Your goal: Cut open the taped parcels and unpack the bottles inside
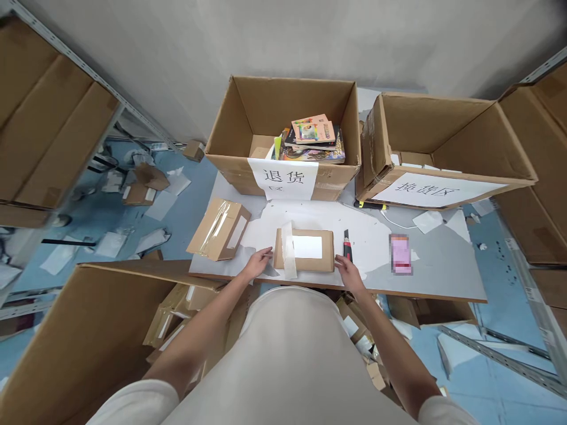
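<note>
A small cardboard box (305,265) with a white label (308,247) lies flat on the table near its front edge. A whitish strip (289,251) runs across its left part and overhangs the front. My left hand (257,264) is open at the box's left side, fingers stretched toward it with a slight gap. At the right side, my right hand (348,273) is open, its fingertips close to the box's lower right corner; whether they touch it I cannot tell. Just beyond that hand lies a red and black utility knife (347,245) with its blade pointing away.
Behind stand two large open cartons, one with books (313,141) inside (221,154), another at right (376,159). A taped box (219,230) sits left on the table (443,265), a blurred pink item (401,255) right. A big open carton (66,342) with parcels stands lower left.
</note>
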Tool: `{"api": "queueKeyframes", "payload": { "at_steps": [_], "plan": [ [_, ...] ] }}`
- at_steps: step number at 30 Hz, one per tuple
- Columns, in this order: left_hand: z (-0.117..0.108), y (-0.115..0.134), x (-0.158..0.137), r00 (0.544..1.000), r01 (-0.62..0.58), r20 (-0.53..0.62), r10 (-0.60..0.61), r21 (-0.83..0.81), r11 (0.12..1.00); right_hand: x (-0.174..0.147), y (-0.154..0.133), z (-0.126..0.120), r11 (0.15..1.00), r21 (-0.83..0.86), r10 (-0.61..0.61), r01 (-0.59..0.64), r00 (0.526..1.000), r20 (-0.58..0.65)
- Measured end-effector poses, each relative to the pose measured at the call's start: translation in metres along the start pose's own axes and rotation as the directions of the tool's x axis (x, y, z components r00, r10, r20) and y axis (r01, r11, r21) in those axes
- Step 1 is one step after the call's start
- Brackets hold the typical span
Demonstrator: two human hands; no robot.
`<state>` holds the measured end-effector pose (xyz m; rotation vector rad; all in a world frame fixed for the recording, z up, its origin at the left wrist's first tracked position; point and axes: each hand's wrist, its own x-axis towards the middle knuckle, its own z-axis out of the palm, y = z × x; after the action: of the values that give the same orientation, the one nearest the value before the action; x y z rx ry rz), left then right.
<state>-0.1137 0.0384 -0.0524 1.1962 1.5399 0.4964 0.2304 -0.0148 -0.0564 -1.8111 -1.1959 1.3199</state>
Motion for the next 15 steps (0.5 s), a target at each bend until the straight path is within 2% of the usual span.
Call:
{"api": "queueKeyframes", "payload": {
  "at_steps": [4, 8, 15],
  "plan": [
    [0.003, -0.012, -0.012, 0.997, -0.009, 0.072, 0.013, -0.046, 0.999, -0.010, 0.011, 0.007, 1.000, 0.017, -0.009, 0.007, 0.997, 0.080],
    [0.014, -0.010, -0.015, 0.986, -0.048, 0.156, 0.066, -0.115, 0.992, -0.009, 0.009, 0.022, 0.999, 0.040, 0.002, -0.004, 0.999, 0.050],
    [0.023, -0.008, -0.014, 0.985, -0.047, 0.156, 0.075, -0.178, 0.983, -0.005, 0.007, 0.027, 0.998, 0.069, -0.003, 0.000, 0.999, 0.035]
  ]
}}
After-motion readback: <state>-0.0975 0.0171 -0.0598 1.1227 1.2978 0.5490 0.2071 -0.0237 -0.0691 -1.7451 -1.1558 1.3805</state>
